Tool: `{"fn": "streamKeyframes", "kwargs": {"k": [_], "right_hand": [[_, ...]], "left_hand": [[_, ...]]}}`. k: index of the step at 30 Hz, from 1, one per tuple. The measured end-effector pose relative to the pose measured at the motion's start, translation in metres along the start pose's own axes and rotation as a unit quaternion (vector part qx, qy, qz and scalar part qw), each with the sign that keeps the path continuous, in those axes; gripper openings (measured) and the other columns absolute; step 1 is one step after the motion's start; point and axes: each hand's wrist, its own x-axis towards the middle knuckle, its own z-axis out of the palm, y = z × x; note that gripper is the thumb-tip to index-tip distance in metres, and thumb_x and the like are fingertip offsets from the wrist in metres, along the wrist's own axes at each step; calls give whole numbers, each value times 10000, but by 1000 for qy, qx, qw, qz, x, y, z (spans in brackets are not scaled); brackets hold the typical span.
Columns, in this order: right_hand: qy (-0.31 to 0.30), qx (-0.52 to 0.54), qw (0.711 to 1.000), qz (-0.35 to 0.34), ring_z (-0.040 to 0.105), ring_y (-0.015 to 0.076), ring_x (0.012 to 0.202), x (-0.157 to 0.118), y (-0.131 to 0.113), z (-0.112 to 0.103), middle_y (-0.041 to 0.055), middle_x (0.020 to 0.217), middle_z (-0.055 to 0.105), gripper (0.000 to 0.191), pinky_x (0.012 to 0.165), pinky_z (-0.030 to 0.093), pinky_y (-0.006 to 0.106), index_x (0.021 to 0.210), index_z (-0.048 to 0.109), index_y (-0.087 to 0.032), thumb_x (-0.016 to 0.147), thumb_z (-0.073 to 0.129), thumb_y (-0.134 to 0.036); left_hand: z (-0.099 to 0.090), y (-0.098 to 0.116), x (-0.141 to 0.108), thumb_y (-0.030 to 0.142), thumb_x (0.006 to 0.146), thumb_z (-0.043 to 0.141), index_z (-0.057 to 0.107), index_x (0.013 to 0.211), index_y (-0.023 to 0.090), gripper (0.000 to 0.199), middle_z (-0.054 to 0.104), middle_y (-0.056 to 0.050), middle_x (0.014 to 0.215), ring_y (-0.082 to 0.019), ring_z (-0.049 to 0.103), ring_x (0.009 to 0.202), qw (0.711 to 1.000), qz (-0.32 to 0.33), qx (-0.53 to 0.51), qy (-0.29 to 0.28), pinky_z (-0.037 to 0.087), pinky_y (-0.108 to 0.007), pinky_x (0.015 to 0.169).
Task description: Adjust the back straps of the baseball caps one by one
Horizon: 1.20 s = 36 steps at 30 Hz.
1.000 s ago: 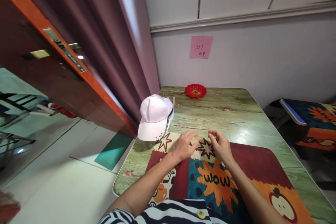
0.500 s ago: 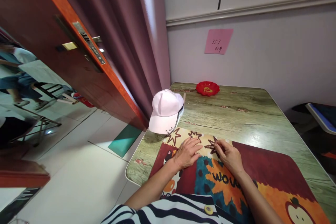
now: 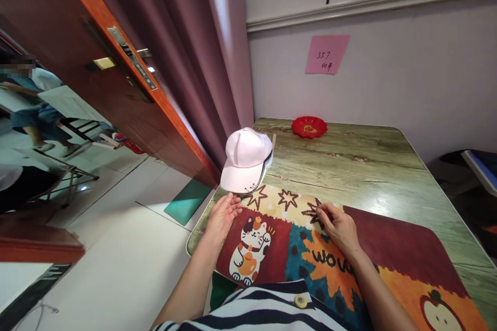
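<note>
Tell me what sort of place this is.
Likely an indoor classroom or workroom, though that's uncertain: a table with a cartoon mat stands by the wall, a pink paper numbered 357 hangs above it, and a person sits beyond the open door.

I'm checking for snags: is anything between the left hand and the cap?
Nothing visible. The left hand is open, its fingertips right by the near edge of the cap, with no object showing between them. Whether they touch, I cannot tell.

The bottom edge crops the mat (image 3: 330, 276) and striped shirt (image 3: 264, 306).
</note>
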Motion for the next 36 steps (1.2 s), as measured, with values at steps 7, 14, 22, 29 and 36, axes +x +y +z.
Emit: {"fn": "streamKeyframes", "kwargs": {"k": [7,14,22,29,36], "right_hand": [[0,-1,1000,2,676,208,670,0,1,1,30,792,756,350,601,423,285,886,700,-255,949,489,-526],[9,-11,1000,-10,679,224,699,0,2,3,49,838,764,377,615,428,295,908,704,-249,954,468,-538],[8,4,1000,-14,658,198,633,0,1,3,38,792,761,378,581,423,287,873,705,-253,950,472,-541],[4,-2,1000,-13,686,223,707,1,4,4,42,840,766,345,615,441,298,896,695,-258,955,474,-516],[-1,2,1000,-9,666,212,657,0,3,3,39,811,760,363,599,434,296,884,686,-258,957,470,-540]], "left_hand": [[23,19,14,168,961,582,632,953,143,56,728,-67,828,-150,717,726,971,-60,-221,60,611,-274,689],[41,38,8,124,939,597,642,968,130,54,744,-73,817,-153,725,701,978,-25,-193,70,613,-262,655],[43,51,4,36,895,591,645,979,122,132,739,-81,822,-153,716,690,982,-40,-172,61,479,-171,451],[52,57,2,17,879,531,638,972,128,180,746,-83,857,-179,728,795,976,-18,-203,73,613,-319,771],[68,58,0,132,925,497,653,1053,158,204,764,-75,989,-223,717,961,969,22,-243,28,503,-587,1042]]}}
